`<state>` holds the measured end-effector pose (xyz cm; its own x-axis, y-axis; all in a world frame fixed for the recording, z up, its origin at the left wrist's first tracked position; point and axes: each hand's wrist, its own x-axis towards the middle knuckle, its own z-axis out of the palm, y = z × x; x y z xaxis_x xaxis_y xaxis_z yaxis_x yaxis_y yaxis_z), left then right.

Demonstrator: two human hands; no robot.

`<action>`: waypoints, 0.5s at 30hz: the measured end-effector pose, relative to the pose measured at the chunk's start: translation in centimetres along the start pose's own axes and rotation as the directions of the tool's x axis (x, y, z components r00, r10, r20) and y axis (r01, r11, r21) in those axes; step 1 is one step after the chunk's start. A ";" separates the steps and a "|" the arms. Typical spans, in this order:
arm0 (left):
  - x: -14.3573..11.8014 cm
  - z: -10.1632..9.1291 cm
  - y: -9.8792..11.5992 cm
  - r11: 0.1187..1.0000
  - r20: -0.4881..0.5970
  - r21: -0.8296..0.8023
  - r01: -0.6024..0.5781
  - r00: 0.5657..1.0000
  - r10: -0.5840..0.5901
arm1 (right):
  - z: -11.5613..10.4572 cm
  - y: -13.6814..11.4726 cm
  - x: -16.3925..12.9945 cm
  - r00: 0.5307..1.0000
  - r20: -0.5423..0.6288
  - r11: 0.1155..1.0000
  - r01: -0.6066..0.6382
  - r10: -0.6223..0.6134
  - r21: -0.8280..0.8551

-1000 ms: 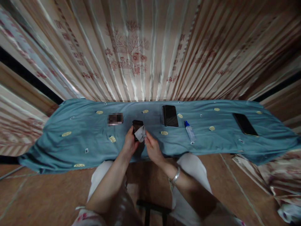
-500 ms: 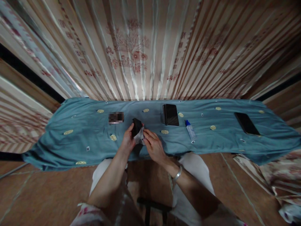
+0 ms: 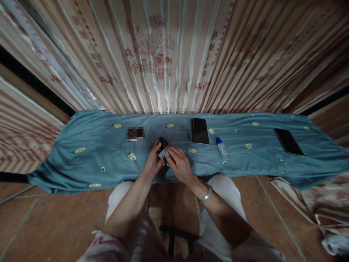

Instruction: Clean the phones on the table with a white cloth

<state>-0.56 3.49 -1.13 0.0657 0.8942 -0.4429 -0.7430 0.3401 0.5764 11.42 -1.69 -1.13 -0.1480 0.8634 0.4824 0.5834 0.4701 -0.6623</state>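
I see a small, dark rectangular object [image 3: 163, 142] held over the middle of the teal cloth-covered surface [image 3: 100, 145], closer to its near edge than its far one. The left hand [image 3: 153, 160] grips it along one side, and a crumpled light-grey cloth [image 3: 163, 154] covers its lower part. The right hand [image 3: 180, 165] has its fingers closed on that cloth, pressed against the object; a silver bracelet [image 3: 206, 195] circles the wrist.

Farther out, I make out a pixelated rectangular item [image 3: 135, 134] toward the far edge, left of the hands. On their right, a stack of flat black rectangular things [image 3: 201, 131] lies close to the far edge. Near it, a clear bottle with a blue cap [image 3: 222, 150] lies on its side, angled toward the near edge. A thin black glossy slab [image 3: 289, 142] rests toward the right edge. Beyond the far edge hangs a pleated beige curtain with red prints [image 3: 163, 91].
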 end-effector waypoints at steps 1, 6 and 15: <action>0.0 0.1 -0.1 1.000 -0.001 0.007 -0.009 1.000 0.009 | 0.0 0.0 0.1 1.000 -0.002 0.999 -0.021 0.021 0.027; -0.5 0.5 -0.1 0.990 0.017 0.093 -0.107 0.994 0.106 | 0.1 -0.1 0.4 0.971 0.008 0.935 -0.232 0.239 0.270; -1.7 1.2 -1.1 0.945 0.134 0.189 -0.267 0.960 0.245 | 0.2 1.3 1.2 0.879 0.049 0.764 -0.439 0.475 0.473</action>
<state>0.94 1.89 -0.20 -0.0299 0.9809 -0.1923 -0.5939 0.1373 0.7927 11.85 -0.05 -1.48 0.1080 0.9908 0.0818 0.1335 0.0671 -0.9888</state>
